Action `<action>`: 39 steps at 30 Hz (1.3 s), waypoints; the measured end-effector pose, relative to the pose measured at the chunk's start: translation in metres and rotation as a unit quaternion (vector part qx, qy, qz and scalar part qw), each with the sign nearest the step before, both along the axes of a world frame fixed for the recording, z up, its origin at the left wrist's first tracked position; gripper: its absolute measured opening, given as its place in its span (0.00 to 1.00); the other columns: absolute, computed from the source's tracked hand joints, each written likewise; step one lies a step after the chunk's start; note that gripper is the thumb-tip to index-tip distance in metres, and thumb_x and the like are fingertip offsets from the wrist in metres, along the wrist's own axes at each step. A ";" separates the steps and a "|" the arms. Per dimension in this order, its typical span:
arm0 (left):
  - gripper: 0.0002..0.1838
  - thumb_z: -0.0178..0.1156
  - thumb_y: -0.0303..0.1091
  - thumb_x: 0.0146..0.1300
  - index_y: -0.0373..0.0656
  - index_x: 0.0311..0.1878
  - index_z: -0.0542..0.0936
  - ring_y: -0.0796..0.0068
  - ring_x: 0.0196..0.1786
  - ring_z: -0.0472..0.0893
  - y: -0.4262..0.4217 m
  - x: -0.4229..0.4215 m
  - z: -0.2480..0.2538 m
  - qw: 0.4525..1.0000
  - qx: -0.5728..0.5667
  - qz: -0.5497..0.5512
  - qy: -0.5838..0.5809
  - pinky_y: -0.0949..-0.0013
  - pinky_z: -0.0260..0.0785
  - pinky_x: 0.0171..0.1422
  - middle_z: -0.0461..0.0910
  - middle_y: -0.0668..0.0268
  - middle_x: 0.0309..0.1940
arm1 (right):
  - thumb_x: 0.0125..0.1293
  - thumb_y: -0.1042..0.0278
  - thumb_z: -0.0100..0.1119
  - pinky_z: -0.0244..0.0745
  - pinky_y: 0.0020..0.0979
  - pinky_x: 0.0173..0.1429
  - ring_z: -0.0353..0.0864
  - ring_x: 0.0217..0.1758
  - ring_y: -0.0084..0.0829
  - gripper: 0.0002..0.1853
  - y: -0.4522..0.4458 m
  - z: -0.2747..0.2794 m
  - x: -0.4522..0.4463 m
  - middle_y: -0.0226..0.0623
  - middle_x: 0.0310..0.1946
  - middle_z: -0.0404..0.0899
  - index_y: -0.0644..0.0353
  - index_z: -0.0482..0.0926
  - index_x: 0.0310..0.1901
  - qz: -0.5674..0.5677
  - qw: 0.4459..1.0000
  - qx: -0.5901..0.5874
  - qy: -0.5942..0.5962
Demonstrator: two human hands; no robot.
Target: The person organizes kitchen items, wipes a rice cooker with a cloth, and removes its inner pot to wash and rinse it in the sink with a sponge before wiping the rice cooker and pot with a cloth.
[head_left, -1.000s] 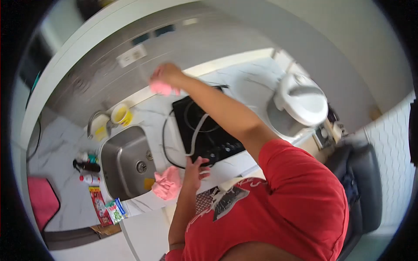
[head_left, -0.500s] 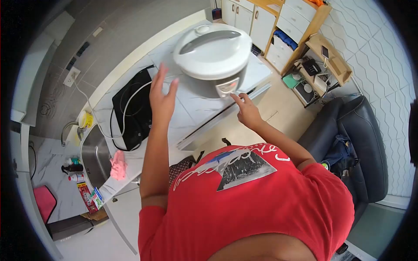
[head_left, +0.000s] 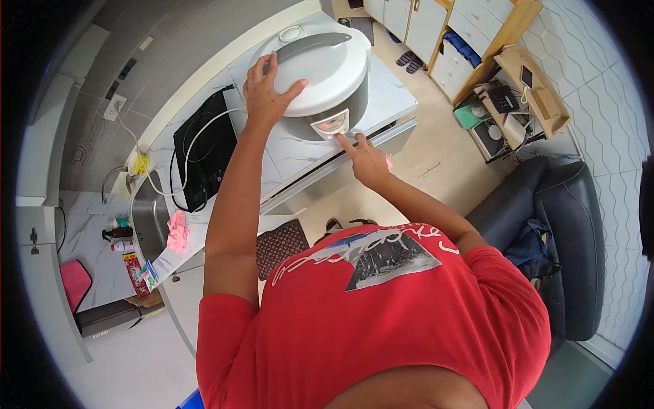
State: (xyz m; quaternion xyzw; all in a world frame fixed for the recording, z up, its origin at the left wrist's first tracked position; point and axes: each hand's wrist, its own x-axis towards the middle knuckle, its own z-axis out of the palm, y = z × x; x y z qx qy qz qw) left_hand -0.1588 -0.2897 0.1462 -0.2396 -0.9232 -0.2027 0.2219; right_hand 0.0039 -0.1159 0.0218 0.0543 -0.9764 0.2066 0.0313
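A large rice cooker [head_left: 320,75] with a white lid and a grey handle [head_left: 310,46] stands on the marbled counter [head_left: 392,102]. My left hand [head_left: 268,95] rests against the lid's near left side, its fingers spread and their tips by one end of the handle. Below the lid, a front control panel [head_left: 331,125] shows a reddish light. My right hand [head_left: 368,162] points with its index finger at the bottom of that panel, where the tip seems to touch. Its other fingers are partly bent, and I see nothing held in either hand.
A black flat cooktop [head_left: 204,146] lies left of the cooker, with a white cord [head_left: 193,146] across it. Further left are a steel sink [head_left: 150,211] and a pink cloth [head_left: 178,232]. A drawer front [head_left: 354,160] runs below the counter edge. A black armchair [head_left: 569,245] stands right.
My left hand has gone from the air beside the cooker onto its lid. My right index finger stays at the panel. The whole view has shifted slightly.
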 end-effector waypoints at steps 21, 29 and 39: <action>0.45 0.63 0.48 0.55 0.33 0.68 0.52 0.57 0.69 0.55 -0.012 0.001 -0.004 0.970 0.238 -0.001 -0.043 0.62 0.47 0.71 0.53 0.44 0.66 | 0.54 0.79 0.54 0.74 0.23 0.39 0.78 0.34 0.24 0.18 0.033 0.050 -0.030 0.35 0.31 0.76 0.68 0.72 0.49 -0.031 0.724 -0.676 -0.135; 0.33 0.51 0.37 0.67 0.34 0.69 0.49 0.64 0.64 0.64 -0.048 -0.018 -0.045 0.835 0.504 0.004 -0.223 0.68 0.55 0.67 0.60 0.52 0.64 | 0.57 0.53 0.57 0.73 0.36 0.43 0.80 0.36 0.38 0.17 0.054 0.185 -0.150 0.43 0.32 0.80 0.58 0.83 0.38 0.119 0.967 -0.161 0.157; 0.37 0.48 0.40 0.68 0.41 0.71 0.41 0.60 0.67 0.60 -0.046 0.034 -0.057 0.755 0.569 0.027 -0.326 0.57 0.55 0.66 0.59 0.61 0.66 | 0.58 0.42 0.57 0.69 0.48 0.52 0.76 0.47 0.49 0.30 -0.061 0.219 -0.255 0.53 0.48 0.75 0.62 0.76 0.51 0.114 0.945 0.104 -0.290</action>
